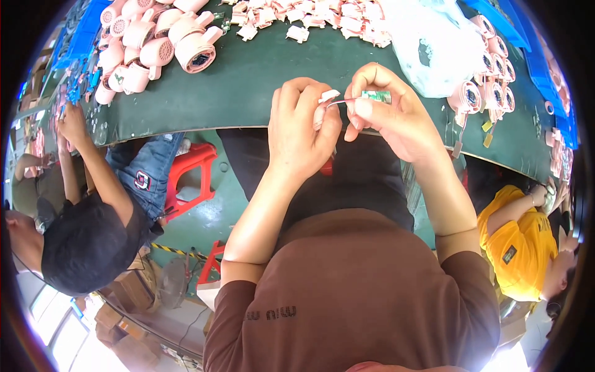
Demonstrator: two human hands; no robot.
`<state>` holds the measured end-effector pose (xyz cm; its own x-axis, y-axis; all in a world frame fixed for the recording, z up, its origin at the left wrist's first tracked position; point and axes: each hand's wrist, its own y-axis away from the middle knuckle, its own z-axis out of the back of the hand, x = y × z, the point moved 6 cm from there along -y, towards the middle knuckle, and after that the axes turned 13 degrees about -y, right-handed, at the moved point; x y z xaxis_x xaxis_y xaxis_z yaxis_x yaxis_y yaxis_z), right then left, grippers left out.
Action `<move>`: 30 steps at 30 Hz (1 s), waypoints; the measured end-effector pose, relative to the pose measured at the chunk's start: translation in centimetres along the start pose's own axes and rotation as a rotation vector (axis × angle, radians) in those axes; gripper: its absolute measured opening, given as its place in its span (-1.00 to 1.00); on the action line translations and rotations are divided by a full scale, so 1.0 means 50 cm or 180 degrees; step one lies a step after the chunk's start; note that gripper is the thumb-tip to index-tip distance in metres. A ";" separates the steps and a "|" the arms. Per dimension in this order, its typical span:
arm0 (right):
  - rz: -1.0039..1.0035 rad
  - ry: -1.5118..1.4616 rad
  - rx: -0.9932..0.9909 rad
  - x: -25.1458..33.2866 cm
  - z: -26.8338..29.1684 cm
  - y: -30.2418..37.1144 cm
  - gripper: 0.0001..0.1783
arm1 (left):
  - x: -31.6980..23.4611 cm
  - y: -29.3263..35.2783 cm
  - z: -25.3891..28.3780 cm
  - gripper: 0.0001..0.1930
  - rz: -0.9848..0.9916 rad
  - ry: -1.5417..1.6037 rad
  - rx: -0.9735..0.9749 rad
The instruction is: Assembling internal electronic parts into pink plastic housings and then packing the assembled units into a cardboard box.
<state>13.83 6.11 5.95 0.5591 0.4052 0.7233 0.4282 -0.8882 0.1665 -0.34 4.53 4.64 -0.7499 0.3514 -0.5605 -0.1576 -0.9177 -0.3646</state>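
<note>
Both my hands are raised close together over the near edge of the green work table (248,93). My left hand (302,127) pinches a small pink plastic part (328,96) between thumb and fingers. My right hand (396,115) grips a small green circuit board (378,96) and its thin wires (341,101) between thumb and forefinger. The wires stretch across the short gap between the two hands, toward the pink part. The fingers partly cover both pieces, so where the wires end at the pink part cannot be made out.
Round pink housings (157,52) are heaped at the back left, with small pink parts (297,33) at the back middle. A pale plastic bag (434,49) and more housings with dangling wires (465,98) lie right. Co-workers sit on both sides; a red stool (195,170) stands left.
</note>
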 end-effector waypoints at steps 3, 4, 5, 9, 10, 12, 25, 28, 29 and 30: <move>0.0280 0.0712 -0.0298 -0.008 0.020 -0.002 -0.86 | 0.010 0.003 0.000 -0.81 0.0228 0.0255 -0.0044; 0.0276 0.0707 -0.0281 -0.019 0.019 -0.003 -0.86 | 0.019 0.005 0.001 -0.83 0.0403 0.0485 -0.0085; 0.0568 0.1044 -0.0459 -0.019 0.021 -0.002 -0.86 | 0.023 0.005 0.002 -0.83 0.0409 0.0472 -0.0094; 0.1562 0.2371 -0.0275 -0.020 -0.008 0.003 -0.84 | 0.034 0.009 0.008 -0.84 0.0564 0.1072 -0.0251; 0.1557 0.2369 -0.0269 -0.022 -0.009 0.001 -0.84 | 0.036 0.010 0.010 -0.84 0.0603 0.1125 -0.0268; 0.1329 0.2098 -0.0330 -0.031 -0.004 -0.005 -0.86 | 0.035 0.010 0.012 -0.84 0.0586 0.1118 -0.0245; 0.0646 0.2390 0.0360 -0.001 0.008 -0.060 -0.87 | 0.037 0.011 0.026 -0.88 0.0332 0.0695 -0.0268; 0.1033 0.3112 -0.0106 0.055 0.019 -0.130 -0.80 | 0.045 0.009 0.030 -0.88 0.0541 0.0798 -0.0296; 0.1445 0.3539 -0.0127 0.063 0.014 -0.158 -0.81 | 0.044 0.006 0.029 -0.88 0.0523 0.0795 -0.0312; 0.1866 0.3968 -0.0159 0.065 0.007 -0.183 -0.82 | 0.046 0.002 0.028 -0.89 0.0564 0.0820 -0.0322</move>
<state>11.98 15.66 6.53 -0.3642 -0.4643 0.8073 0.3126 -0.8775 -0.3637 -2.98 4.98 4.35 -0.5707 0.2351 -0.7868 0.0352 -0.9503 -0.3095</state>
